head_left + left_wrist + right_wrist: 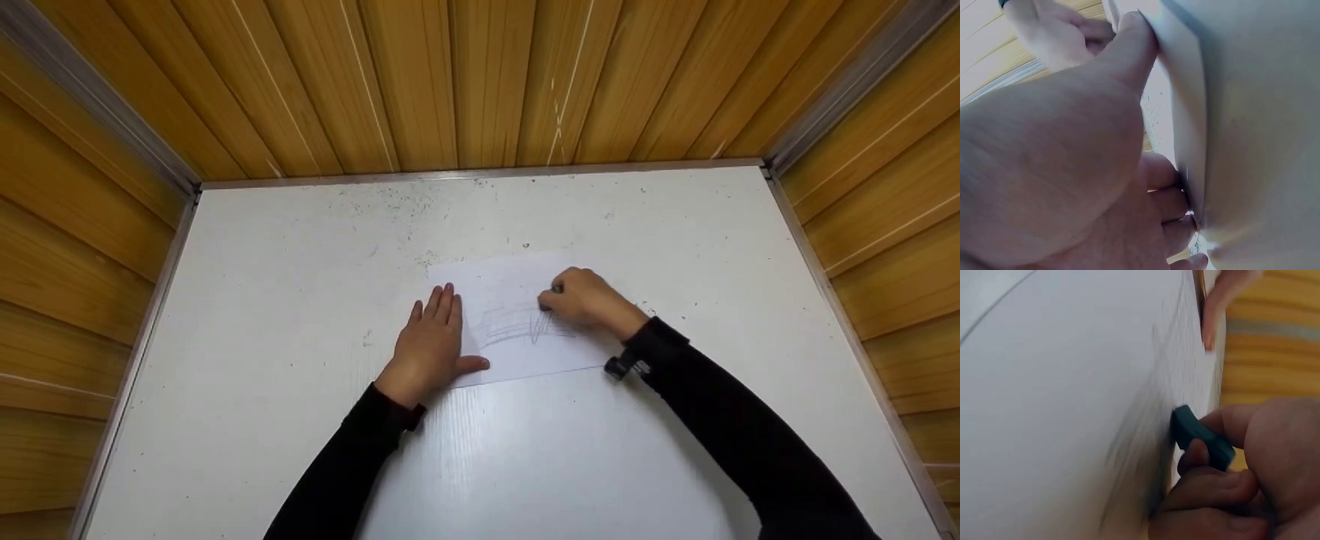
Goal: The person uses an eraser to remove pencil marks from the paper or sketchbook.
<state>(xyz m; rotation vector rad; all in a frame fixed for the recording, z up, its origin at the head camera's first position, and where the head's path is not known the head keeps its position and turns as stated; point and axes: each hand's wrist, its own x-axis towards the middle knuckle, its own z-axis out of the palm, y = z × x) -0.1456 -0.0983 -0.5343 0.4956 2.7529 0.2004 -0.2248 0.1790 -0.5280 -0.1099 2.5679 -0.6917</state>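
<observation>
A small dark-green rubbery block (1189,424) sits pinched between the thumb and curled fingers of the right hand (589,300), one end down at the right half of a white rectangular paper sheet (525,360); whether it touches, I can't tell. The sheet carries thin grey scribbled lines (510,328) and lies midway between the left and right edges of the white desk (262,337). The left hand (431,341) lies palm down along the sheet's left edge, gripping nothing, fingers straight toward the far edge, thumb spread over the paper. Both forearms, in black sleeves (735,420), reach in from the near side. Dark specks (397,210) dot the desk toward its far left corner.
</observation>
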